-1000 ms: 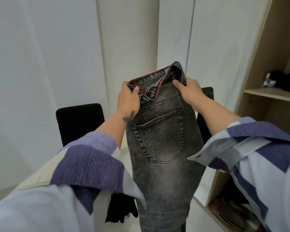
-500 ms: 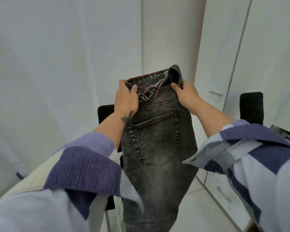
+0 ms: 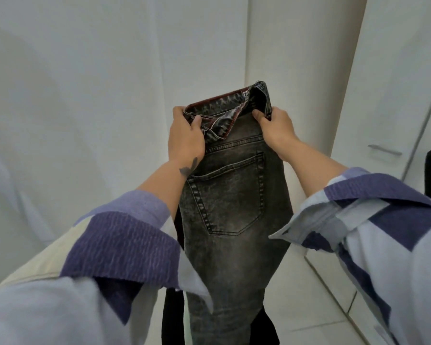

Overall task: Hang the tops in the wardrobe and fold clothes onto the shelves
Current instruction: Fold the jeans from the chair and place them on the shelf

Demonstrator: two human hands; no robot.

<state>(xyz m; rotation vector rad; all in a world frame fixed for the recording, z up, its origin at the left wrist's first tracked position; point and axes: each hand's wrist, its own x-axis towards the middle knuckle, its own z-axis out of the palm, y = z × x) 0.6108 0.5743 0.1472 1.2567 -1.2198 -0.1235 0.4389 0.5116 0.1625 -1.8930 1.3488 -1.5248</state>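
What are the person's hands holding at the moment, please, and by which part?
Both the left hand and the right hand hold the grey jeans by the waistband, one at each end.

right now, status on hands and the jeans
Left hand and right hand both gripping the waistband. Washed grey-black denim jeans held up, legs hanging down, not yet folded. Nothing in the way in front.

jeans (image 3: 232,202) between left hand (image 3: 184,138) and right hand (image 3: 276,128) | wardrobe door (image 3: 396,95) right
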